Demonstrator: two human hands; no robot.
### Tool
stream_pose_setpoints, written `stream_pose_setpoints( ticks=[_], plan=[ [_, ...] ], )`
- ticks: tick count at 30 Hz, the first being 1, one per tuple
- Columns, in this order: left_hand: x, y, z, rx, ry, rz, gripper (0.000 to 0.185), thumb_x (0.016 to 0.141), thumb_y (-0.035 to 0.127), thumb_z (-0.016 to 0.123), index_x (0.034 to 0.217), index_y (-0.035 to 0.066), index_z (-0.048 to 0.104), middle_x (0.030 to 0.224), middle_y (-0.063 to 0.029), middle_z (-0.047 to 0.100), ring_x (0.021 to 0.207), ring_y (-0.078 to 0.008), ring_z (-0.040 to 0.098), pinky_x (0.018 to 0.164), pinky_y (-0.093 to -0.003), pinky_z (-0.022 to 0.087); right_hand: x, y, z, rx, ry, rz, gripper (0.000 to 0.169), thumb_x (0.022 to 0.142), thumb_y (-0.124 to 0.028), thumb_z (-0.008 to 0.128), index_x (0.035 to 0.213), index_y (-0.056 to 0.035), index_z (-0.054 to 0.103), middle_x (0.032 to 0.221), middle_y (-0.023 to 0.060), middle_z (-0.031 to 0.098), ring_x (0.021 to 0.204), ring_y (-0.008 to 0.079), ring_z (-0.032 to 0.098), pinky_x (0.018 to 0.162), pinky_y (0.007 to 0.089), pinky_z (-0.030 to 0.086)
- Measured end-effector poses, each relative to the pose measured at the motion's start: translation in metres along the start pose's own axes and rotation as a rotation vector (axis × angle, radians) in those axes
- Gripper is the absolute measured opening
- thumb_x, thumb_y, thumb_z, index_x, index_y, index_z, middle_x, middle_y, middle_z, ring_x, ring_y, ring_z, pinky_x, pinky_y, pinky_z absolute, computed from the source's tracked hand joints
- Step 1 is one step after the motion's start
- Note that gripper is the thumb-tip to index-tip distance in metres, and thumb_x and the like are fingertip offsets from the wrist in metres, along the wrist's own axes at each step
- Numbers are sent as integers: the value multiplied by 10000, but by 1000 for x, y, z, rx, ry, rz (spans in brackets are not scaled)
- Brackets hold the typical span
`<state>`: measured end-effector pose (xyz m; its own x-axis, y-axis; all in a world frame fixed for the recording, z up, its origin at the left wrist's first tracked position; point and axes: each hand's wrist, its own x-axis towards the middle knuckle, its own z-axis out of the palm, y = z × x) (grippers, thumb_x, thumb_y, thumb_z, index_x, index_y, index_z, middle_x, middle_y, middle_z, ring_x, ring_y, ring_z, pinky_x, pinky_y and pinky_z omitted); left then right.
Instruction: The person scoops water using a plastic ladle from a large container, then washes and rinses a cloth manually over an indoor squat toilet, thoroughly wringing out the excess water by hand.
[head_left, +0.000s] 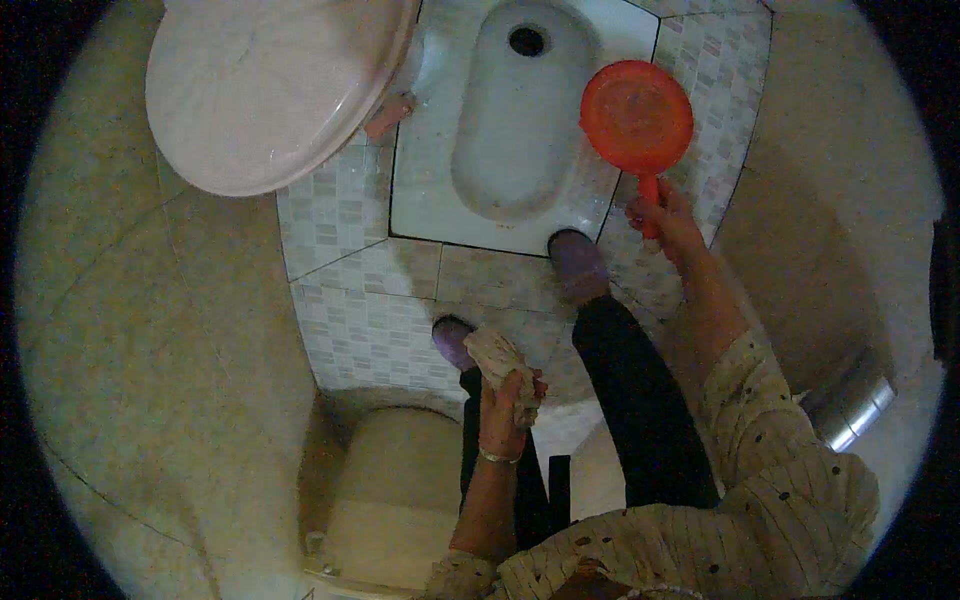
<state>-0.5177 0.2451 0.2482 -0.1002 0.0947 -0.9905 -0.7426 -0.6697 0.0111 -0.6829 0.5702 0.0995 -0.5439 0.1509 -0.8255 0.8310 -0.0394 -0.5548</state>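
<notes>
The handle of a red plastic dipper (637, 116) is gripped in my right hand (667, 221). Its round bowl hangs over the right edge of a white ceramic squat toilet (427, 180), whose dark drain hole is at the top. My left hand (506, 409), with a bracelet at the wrist, is closed around a crumpled pale cloth (499, 356), held above my left leg near the shoe. What the dipper contains, if anything, cannot be told.
A large pale pink washbasin (255, 90) juts in at the upper left. Below its rim lies a small pinkish object (388, 116). A beige container or fixture (390, 495) stands at lower left, and a shiny metal cylinder (851, 397) at right. Tiled floor (360, 322) surrounds my feet.
</notes>
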Motion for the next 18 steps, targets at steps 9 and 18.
stream_pose_setpoints(
  ticks=[9,18],
  plan=[
    [14,2,1,70,-43,172,522,902,246,658,1314,68,391,1048,-96,603,890,-203,627,713,-337,535,-68,-58,52,-453,118,-121,423,828,-227,700,1146,-19,513,851,70,607,634,155,579,545,314,477],
    [-30,29,35,113,-160,505,866,912,129,625,1526,195,18,1374,-128,404,1112,-241,529,891,-364,501,-62,-93,84,-788,537,-649,403,825,-61,666,1185,-36,485,981,123,603,883,194,591,761,347,492]
  ],
)
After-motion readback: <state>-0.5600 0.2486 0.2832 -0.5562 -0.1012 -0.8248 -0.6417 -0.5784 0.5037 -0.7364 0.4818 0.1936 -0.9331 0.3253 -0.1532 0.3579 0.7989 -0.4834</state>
